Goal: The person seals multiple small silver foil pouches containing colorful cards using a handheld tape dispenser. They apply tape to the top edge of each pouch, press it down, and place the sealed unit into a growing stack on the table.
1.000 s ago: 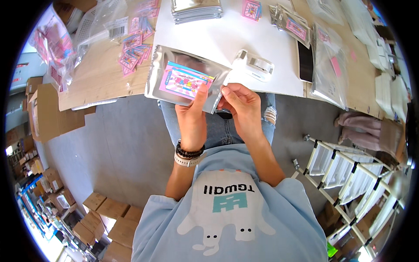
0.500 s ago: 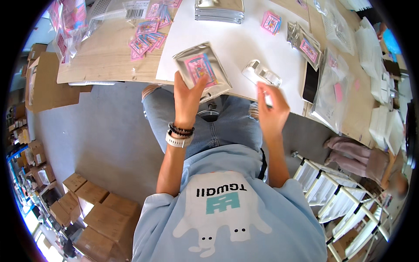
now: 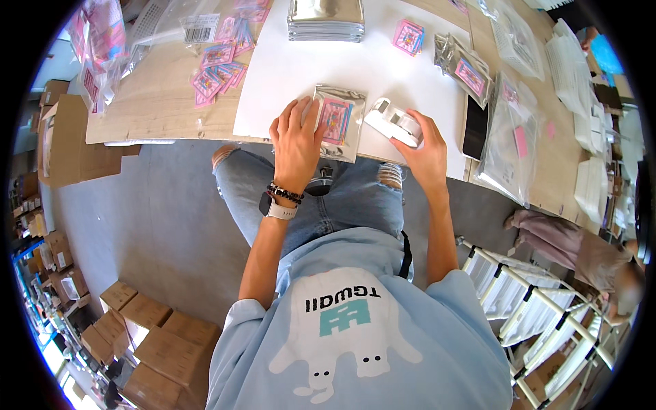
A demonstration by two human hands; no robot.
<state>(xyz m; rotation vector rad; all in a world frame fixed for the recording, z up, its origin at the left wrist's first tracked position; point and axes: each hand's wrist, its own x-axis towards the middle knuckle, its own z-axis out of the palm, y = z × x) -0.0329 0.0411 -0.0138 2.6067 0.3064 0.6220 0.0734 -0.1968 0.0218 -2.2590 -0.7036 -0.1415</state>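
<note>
A silver foil pouch (image 3: 350, 147) with a pink card (image 3: 335, 121) on its face lies at the near edge of the white sheet. Across the pouch's left side rests my left hand (image 3: 297, 145), palm down with fingers stretched out, covering that edge. My right hand (image 3: 427, 156) has its thumb and fingers round the near right end of a white tape dispenser (image 3: 389, 117). The dispenser sits on the sheet just right of the pouch. Farther back is a stack of silver foil pouches (image 3: 326, 31).
Loose pink cards (image 3: 219, 75) lie left on the wooden table (image 3: 147, 109), near clear plastic bags. At right are a small card pile (image 3: 408, 36), more foil pouches (image 3: 461, 65), a dark phone (image 3: 475, 128) and a clear bag (image 3: 509, 143). Another person (image 3: 581, 253) is at far right.
The foil pouch has gone from a tilted position in my left hand to lying on the sheet. My left hand now rests over it. My right hand has taken hold of the tape dispenser.
</note>
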